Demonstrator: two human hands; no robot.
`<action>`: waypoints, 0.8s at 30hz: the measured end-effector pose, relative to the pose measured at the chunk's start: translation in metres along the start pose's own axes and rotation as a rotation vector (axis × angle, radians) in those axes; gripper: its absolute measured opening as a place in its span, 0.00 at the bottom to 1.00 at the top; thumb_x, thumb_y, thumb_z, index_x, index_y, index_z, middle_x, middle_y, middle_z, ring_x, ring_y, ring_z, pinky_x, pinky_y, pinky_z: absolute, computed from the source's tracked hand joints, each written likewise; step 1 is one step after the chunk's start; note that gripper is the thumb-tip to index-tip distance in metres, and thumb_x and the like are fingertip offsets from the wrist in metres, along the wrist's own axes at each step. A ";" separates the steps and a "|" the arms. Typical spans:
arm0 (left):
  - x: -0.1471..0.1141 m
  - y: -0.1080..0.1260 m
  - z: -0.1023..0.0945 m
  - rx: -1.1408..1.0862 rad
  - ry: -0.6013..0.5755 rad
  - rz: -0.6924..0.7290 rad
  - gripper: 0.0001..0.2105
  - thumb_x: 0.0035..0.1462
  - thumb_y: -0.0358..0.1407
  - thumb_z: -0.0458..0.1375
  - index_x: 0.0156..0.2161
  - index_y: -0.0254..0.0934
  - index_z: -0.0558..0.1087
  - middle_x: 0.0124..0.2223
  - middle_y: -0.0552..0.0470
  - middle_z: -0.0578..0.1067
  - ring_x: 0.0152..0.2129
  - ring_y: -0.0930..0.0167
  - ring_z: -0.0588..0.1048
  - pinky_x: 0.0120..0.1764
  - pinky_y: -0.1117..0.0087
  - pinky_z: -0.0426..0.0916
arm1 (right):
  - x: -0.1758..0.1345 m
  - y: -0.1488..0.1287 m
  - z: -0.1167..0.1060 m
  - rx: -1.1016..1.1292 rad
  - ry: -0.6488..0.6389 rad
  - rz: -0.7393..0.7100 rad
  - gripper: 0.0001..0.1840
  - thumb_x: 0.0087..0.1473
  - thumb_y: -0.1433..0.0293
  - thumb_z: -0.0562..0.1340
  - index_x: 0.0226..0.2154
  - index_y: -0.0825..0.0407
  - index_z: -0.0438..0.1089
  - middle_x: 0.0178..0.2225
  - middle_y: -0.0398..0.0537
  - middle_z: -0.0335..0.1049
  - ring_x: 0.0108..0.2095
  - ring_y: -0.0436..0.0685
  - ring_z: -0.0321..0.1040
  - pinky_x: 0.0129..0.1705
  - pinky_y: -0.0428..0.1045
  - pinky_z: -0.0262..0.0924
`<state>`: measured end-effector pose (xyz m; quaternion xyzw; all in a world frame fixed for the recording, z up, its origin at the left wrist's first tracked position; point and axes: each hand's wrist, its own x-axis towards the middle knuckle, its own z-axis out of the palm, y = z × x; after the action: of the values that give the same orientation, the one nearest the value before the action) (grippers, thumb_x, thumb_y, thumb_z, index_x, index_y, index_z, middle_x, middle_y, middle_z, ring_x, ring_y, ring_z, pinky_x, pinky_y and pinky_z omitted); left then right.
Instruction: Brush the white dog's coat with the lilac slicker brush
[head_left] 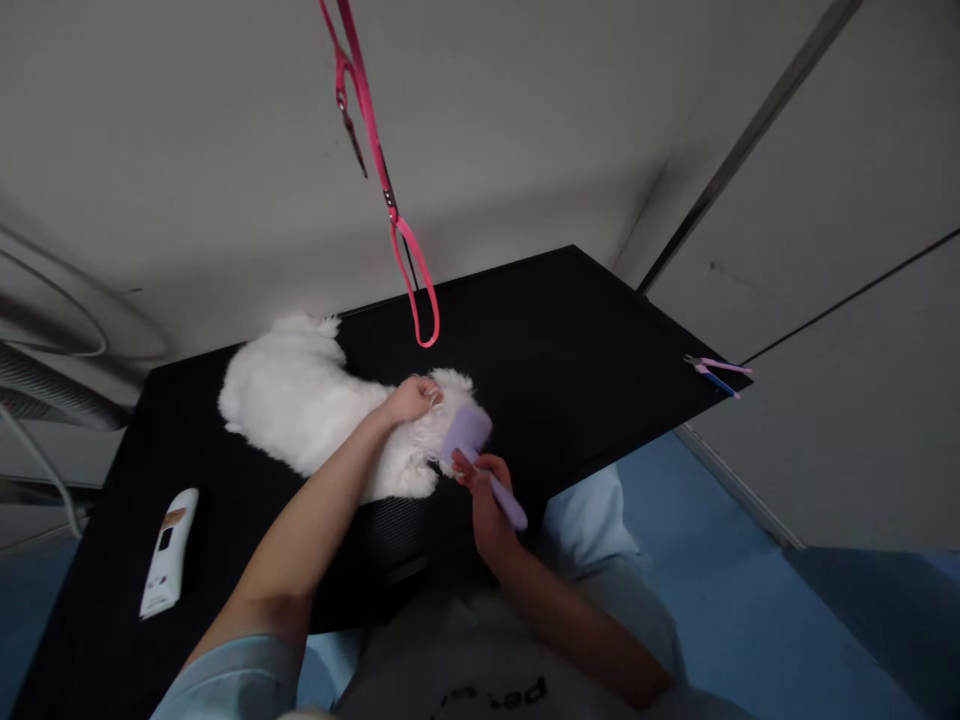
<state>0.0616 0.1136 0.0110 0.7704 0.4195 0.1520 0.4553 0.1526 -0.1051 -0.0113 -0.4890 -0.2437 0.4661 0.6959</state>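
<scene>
Gripping a brush (466, 432), the right hand (489, 490) flanks the dog (300, 390); the left hand (412, 398) pinches fur (424, 432). Surface (562, 340) opens rightward from dog to edge (664, 313).

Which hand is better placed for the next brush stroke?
Probably the right hand: it holds the brush by its handle, the bristle end at the dog. The left hand seems busy gripping fur.

Dim grey walls (540, 100) (softly shadowed) stand behind a black table (547, 340) — blue floor (720, 570) below.
</scene>
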 end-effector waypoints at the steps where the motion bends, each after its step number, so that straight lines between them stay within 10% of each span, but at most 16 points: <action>1: 0.002 -0.001 0.001 -0.020 -0.002 -0.023 0.12 0.44 0.40 0.56 0.17 0.35 0.64 0.18 0.58 0.60 0.18 0.77 0.58 0.23 0.75 0.55 | -0.005 0.002 0.000 -0.026 0.006 -0.058 0.16 0.54 0.54 0.56 0.38 0.48 0.56 0.47 0.54 0.72 0.50 0.59 0.68 0.49 0.55 0.60; 7: 0.006 -0.003 0.002 -0.154 -0.005 -0.147 0.12 0.39 0.41 0.59 0.17 0.35 0.65 0.16 0.58 0.61 0.16 0.78 0.59 0.21 0.75 0.55 | -0.001 0.012 0.025 0.016 -0.235 0.353 0.19 0.55 0.51 0.51 0.36 0.50 0.57 0.37 0.55 0.77 0.41 0.60 0.74 0.42 0.54 0.64; 12: 0.011 -0.002 -0.001 -0.177 -0.006 -0.228 0.11 0.38 0.38 0.61 0.15 0.34 0.66 0.14 0.58 0.61 0.13 0.78 0.58 0.18 0.75 0.53 | -0.001 0.007 0.008 -0.070 0.005 0.046 0.16 0.57 0.53 0.52 0.36 0.49 0.58 0.46 0.53 0.74 0.50 0.57 0.69 0.52 0.54 0.57; 18: 0.014 -0.003 0.001 -0.212 0.015 -0.297 0.08 0.37 0.37 0.61 0.18 0.34 0.69 0.15 0.57 0.65 0.13 0.76 0.62 0.19 0.74 0.58 | -0.014 0.009 0.021 -0.134 -0.283 0.139 0.19 0.58 0.51 0.51 0.34 0.49 0.59 0.41 0.52 0.75 0.43 0.58 0.71 0.49 0.55 0.61; 24: 0.012 0.001 -0.004 -0.210 0.036 -0.237 0.08 0.39 0.37 0.61 0.22 0.33 0.71 0.18 0.55 0.68 0.16 0.75 0.65 0.22 0.74 0.61 | -0.009 -0.007 0.016 -0.163 -0.162 -0.075 0.16 0.58 0.52 0.51 0.35 0.48 0.57 0.48 0.55 0.72 0.49 0.59 0.68 0.54 0.58 0.57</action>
<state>0.0669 0.1246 0.0120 0.6608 0.4973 0.1540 0.5407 0.1384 -0.1063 0.0027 -0.4951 -0.3542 0.4564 0.6489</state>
